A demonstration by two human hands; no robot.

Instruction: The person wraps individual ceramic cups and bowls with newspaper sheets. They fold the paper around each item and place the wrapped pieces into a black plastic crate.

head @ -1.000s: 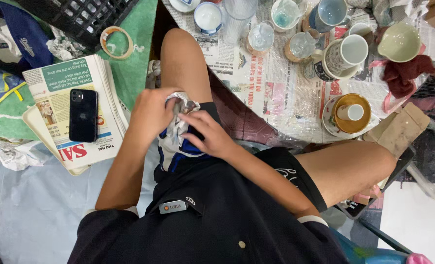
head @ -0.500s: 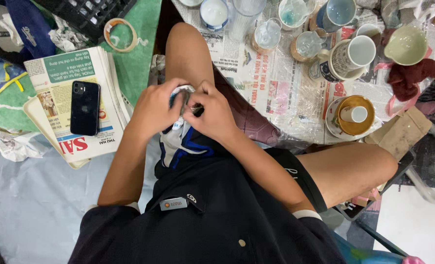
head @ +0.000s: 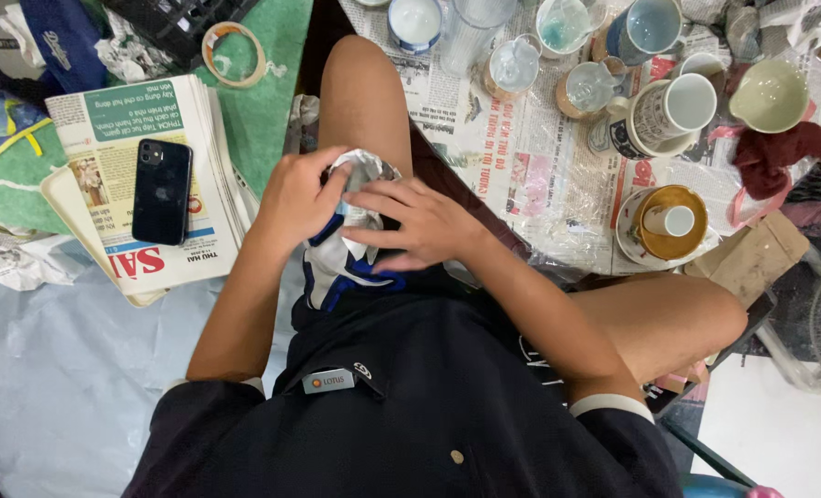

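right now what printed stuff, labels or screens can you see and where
Newspaper stack: left of the hands, white pages, green header, red lettering.
Phone: on that stack, black, screen not showing.
Newspaper sheets: under the cups, grey print, red patches.
Printed mug: upper right, white.
Name badge: on the shirt, grey, orange dot.

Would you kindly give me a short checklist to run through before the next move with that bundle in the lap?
1. Both hands on bundle: left hand and right hand both touch the crumpled white and blue bundle. Ok.
2. Bundle supported: rests on the lap. Ok.
3. What is inside the wrapping: cannot tell.
4. Phone out of the way: lies flat on the newspaper stack. Ok.
5. Cups on the paper-covered surface apart from the hands. Ok.
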